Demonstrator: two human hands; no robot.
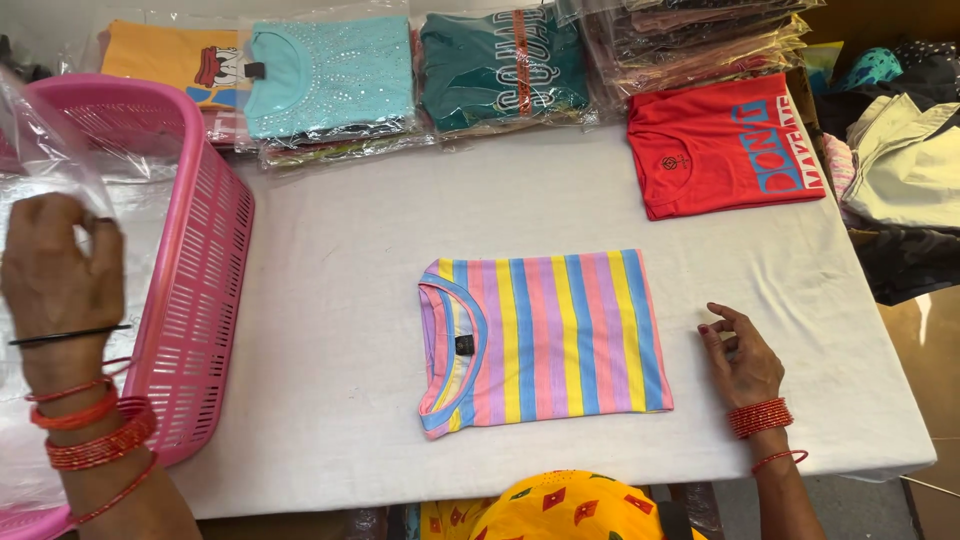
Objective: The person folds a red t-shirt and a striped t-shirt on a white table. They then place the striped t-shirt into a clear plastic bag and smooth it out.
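The left hand (pixel 60 270) is raised over the pink basket (pixel 200 290), its fingers pinched shut on a clear plastic bag (pixel 45 140) that rises from the grip toward the upper left corner. The right hand (pixel 742 362) rests on the white table (pixel 350 300), fingers loosely curled and half open, holding nothing; its fingertips (pixel 712 325) touch the cloth just right of the striped shirt (pixel 550 340) without reaching it. That shirt lies folded flat at the middle of the table, collar to the left, between the two hands. A red shirt (pixel 725 145) lies folded farther back on the right, well apart from the striped one. Bagged shirts (pixel 400 80) are stacked along the far edge. Red bangles ring both wrists.
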